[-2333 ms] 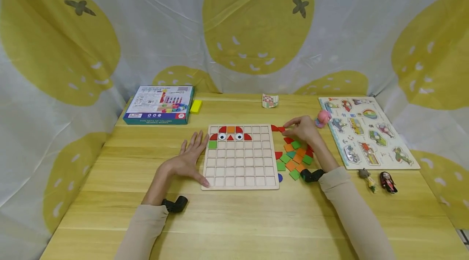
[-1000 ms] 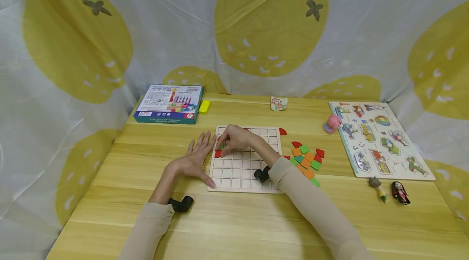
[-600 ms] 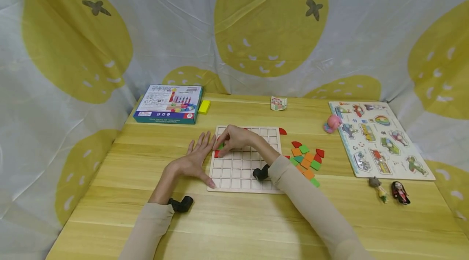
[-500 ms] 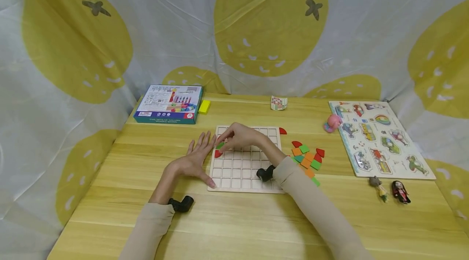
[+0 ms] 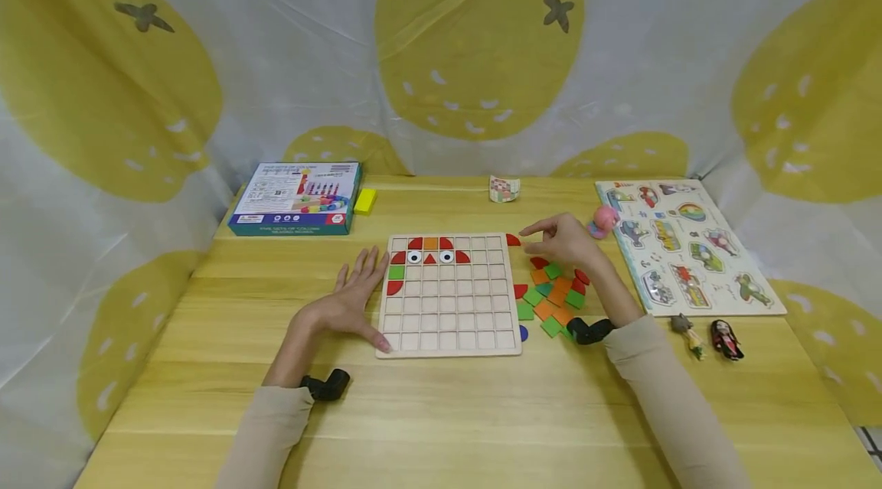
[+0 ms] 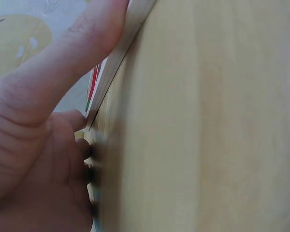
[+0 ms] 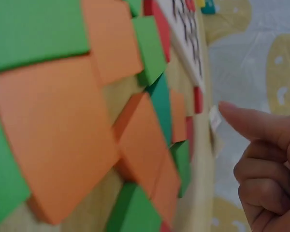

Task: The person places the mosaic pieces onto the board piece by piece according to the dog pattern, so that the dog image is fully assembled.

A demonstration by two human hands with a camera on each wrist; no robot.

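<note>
A wooden grid board (image 5: 448, 324) lies on the table. Red pieces, an orange square (image 5: 430, 243) and two eye tiles (image 5: 414, 257) fill cells near its far edge. In the left column a green square (image 5: 396, 272) sits above a red quarter-round piece (image 5: 394, 288). My left hand (image 5: 341, 309) lies spread along the board's left side, its thumb at the near-left corner. Right of the board, my right hand (image 5: 563, 241) hovers with thumb and index finger apart, holding nothing. Just left of its fingertips is another red quarter-round piece (image 5: 513, 240).
Loose green and orange squares (image 5: 543, 310) lie below my right hand, with several red pieces and a blue disc (image 5: 524, 333). Farther right are a picture puzzle (image 5: 696, 244), a pink toy (image 5: 604, 220) and two figurines (image 5: 726, 339). A box (image 5: 296, 198) stands back left beside a yellow block (image 5: 365, 201).
My right hand carried a red quarter-round piece to the board's left column, let it go below the green square, and moved back right. My left hand stays at the board's edge.
</note>
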